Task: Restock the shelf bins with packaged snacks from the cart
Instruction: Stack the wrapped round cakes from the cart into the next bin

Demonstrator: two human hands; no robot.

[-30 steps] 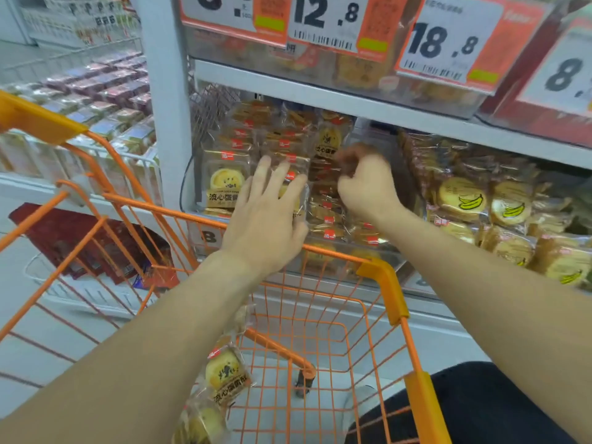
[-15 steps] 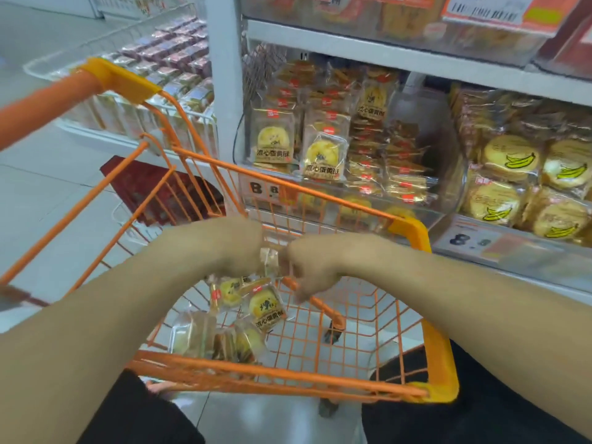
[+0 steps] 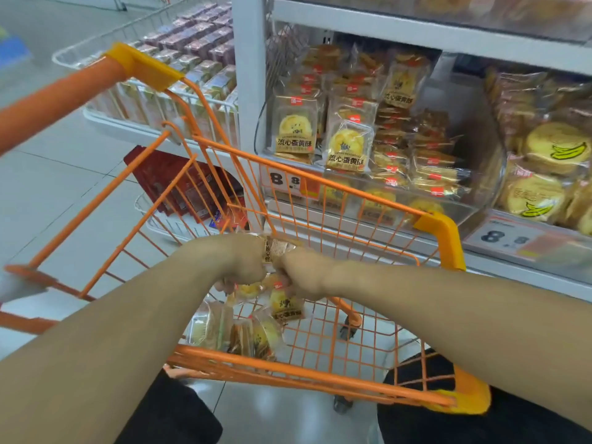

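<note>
- Head view: my left hand (image 3: 246,262) and right hand (image 3: 301,274) both grip snack packets (image 3: 278,248) inside the orange cart (image 3: 439,232).
- Beyond, the shelf bin (image 3: 474,200) holds matching packets.

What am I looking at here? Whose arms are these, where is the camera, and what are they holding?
No machine here: a person wears a camera on the head, looking down at their own bare arms. Both reach into an orange shopping cart. The left hand and right hand together grip wrapped egg-yolk pastry packets; more packets lie in the cart. Ahead is the clear shelf bin holding the same pastries, with banana cakes in the next bin.
</note>
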